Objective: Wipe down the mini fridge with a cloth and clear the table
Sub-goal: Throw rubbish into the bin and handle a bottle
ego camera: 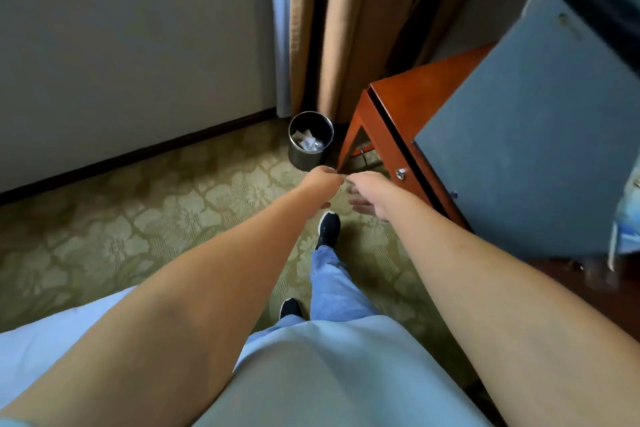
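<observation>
Two bare hands reach toward a round metal wastebasket (310, 140).
Left hand (320, 180) finger state unclear; right hand (367, 196) fingers relaxed, empty.

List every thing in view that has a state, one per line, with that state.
Mini fridge: door closed, standing on the wooden table.
Wooden table: drawer shut, its bare end showing beside the fridge.
Waste bin: upright on the carpet, open top, crumpled paper inside.
Curtain: hanging, drawn aside to the corner.
Left hand: fingers curled, nothing seen in the grip.
Right hand: fingers loose, empty.
</observation>
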Available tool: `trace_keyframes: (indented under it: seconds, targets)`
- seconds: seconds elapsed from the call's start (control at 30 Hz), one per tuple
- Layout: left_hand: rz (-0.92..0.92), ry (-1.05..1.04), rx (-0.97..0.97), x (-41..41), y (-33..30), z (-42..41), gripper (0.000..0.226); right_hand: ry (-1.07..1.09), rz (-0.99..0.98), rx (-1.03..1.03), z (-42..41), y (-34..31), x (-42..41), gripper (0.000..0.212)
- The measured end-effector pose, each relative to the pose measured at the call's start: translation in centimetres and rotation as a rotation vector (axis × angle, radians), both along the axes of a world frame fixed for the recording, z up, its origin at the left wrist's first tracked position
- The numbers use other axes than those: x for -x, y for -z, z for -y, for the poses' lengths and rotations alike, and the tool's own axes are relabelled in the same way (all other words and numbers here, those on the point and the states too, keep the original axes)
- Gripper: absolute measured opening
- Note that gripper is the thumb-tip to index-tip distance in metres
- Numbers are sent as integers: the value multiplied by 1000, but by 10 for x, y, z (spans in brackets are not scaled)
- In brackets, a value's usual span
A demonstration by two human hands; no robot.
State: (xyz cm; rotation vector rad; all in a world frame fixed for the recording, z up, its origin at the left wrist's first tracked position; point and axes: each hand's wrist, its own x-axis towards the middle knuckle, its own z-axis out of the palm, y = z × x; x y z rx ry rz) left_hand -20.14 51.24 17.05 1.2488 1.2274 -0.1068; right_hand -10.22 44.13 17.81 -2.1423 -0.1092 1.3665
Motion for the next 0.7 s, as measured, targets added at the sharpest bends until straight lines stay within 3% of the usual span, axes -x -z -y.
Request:
trace_keyframes:
  seconds: [0.23, 0.43, 0.7]
  targets:
    - [12, 168, 42, -16, -22, 85, 16, 175, 20, -13, 97, -17, 2, 27]
    - [-3, 365, 32, -52, -21, 149, 28, 328, 10, -21, 175, -30, -17, 27]
    - [3, 641, 27, -110, -20, 243, 18, 550, -8, -5, 276, -23, -60, 25]
